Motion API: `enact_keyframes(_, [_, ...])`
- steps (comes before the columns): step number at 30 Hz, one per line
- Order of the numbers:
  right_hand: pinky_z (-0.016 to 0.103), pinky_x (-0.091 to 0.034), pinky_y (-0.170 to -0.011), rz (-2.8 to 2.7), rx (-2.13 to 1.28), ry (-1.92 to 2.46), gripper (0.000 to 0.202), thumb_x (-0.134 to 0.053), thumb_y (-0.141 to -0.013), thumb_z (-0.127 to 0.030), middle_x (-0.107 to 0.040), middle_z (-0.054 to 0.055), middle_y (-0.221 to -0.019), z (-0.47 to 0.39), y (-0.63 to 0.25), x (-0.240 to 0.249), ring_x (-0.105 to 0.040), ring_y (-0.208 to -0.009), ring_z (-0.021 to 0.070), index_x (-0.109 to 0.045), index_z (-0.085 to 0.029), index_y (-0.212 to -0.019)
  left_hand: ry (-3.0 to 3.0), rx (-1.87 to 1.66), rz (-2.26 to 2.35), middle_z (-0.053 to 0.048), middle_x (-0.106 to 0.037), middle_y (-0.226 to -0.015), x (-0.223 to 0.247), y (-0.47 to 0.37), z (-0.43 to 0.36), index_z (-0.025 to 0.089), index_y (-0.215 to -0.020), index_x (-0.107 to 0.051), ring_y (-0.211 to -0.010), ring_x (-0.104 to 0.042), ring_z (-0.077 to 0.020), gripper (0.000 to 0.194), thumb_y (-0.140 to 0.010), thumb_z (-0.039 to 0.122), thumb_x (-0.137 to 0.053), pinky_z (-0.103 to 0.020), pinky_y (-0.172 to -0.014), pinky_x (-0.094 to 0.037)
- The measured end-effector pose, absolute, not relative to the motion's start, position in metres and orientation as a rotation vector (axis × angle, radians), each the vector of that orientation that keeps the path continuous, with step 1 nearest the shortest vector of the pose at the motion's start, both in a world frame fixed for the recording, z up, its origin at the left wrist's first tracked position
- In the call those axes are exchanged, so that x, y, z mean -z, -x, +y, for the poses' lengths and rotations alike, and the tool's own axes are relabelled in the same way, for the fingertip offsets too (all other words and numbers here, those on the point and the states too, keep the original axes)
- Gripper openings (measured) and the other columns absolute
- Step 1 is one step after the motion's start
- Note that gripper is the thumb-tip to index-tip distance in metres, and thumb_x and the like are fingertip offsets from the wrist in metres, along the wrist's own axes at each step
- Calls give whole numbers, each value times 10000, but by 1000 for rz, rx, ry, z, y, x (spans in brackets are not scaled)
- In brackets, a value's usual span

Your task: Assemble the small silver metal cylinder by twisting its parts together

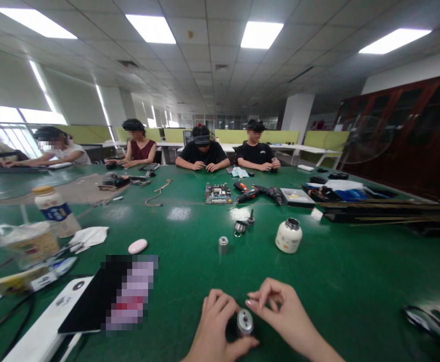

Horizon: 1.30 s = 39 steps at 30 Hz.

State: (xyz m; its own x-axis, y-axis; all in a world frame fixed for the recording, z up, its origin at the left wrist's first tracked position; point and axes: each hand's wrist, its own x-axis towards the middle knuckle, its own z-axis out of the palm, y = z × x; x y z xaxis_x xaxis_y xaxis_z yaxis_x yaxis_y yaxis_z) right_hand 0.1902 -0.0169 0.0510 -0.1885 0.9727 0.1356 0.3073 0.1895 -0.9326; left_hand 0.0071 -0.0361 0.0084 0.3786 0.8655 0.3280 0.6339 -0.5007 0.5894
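Note:
A small silver metal cylinder (245, 322) stands upright on the green table, low in the head view. My left hand (220, 327) is wrapped round it, thumb in front and fingers behind. Just above its right side, my right hand (282, 309) has thumb and forefinger brought close together; whatever is between them is too small to make out. A second silver cylinder (223, 245) stands farther forward, and beyond it lie a shiny metal part (240, 228) and a small dark pointed piece (251, 217).
A cream jar (288, 236) stands ahead on the right. On the left are a tablet (95, 296), a pink oval object (138, 246), a bottle (57, 213) and a plastic cup (31, 246). Farther off lie a circuit board (218, 193) and power tools (268, 193); several people sit beyond.

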Motion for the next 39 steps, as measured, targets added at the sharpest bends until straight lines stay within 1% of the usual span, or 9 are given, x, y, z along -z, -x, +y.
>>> enact_keyframes(3, [218,-323,-445,-1657,-958,1276,291,-726,-756,-401,-724,46,-721,0,-205,-48,-643,-554,165,-562,-189,-643,-2263,-862,1314,-62,-650,-940,-10,-7,-36,195,-885,-635,-932,-506,-264,406,-677,505,-795,-391,-815,-404])
enact_keyframes(6, [279,-506,-688,-1656,-996,1229,277,-742,-747,-387,-718,36,-703,17,-218,-29,-730,-857,254,-568,-192,-655,-2262,-872,1328,-57,-655,-930,-12,-7,-36,198,-868,-631,-928,-515,-268,404,-663,498,-808,-393,-815,-408])
enact_keyframes(10, [339,-543,-745,-1671,-1058,1230,294,-788,-688,-384,-725,50,-679,27,-224,-3,-746,-844,286,-581,-183,-633,-2271,-869,1324,-58,-656,-930,-12,-8,-35,198,-866,-633,-928,-519,-268,403,-664,501,-806,-393,-820,-414])
enact_keyframes(14, [352,-547,-772,-1663,-1066,1226,295,-769,-713,-389,-721,53,-678,25,-221,-2,-744,-868,290,-577,-185,-619,-2279,-859,1319,-57,-658,-925,-10,-8,-34,198,-867,-635,-930,-521,-271,405,-658,496,-811,-395,-819,-415])
enact_keyframes(18, [337,-540,-787,-1629,-1094,1210,302,-762,-730,-381,-727,58,-696,12,-212,-27,-738,-901,282,-548,-195,-627,-2291,-845,1324,-60,-658,-940,-8,-7,-33,193,-877,-635,-936,-522,-275,415,-649,487,-819,-397,-818,-415])
enact_keyframes(23, [318,-533,-782,-1638,-1256,1116,188,-745,-727,-232,-710,31,-685,-15,-194,-52,-729,-788,228,-601,-181,-617,-2314,-822,1322,-61,-650,-931,-6,-6,-32,200,-888,-647,-927,-520,-272,415,-665,515,-799,-386,-798,-414])
enact_keyframes(27, [276,-512,-717,-1733,-1155,1154,161,-681,-743,-157,-700,14,-653,-25,-187,-47,-690,-680,183,-646,-182,-588,-2329,-814,1321,-58,-642,-924,-5,-7,-32,202,-896,-658,-924,-516,-267,383,-686,494,-788,-378,-795,-412])
enact_keyframes(34, [217,-392,-546,-1801,-980,1251,214,-688,-737,-173,-664,11,-603,-26,-186,-49,-673,-681,188,-618,-180,-535,-2355,-877,1309,-49,-637,-902,-3,-6,-32,207,-892,-655,-904,-510,-253,374,-673,470,-803,-360,-786,-413])
enact_keyframes(39, [210,-363,-534,-1819,-1029,1245,183,-662,-733,-146,-650,-9,-586,-26,-183,-43,-611,-600,146,-636,-179,-555,-2365,-883,1317,-42,-630,-879,-3,-7,-32,201,-851,-642,-890,-509,-245,335,-673,429,-810,-350,-771,-407])
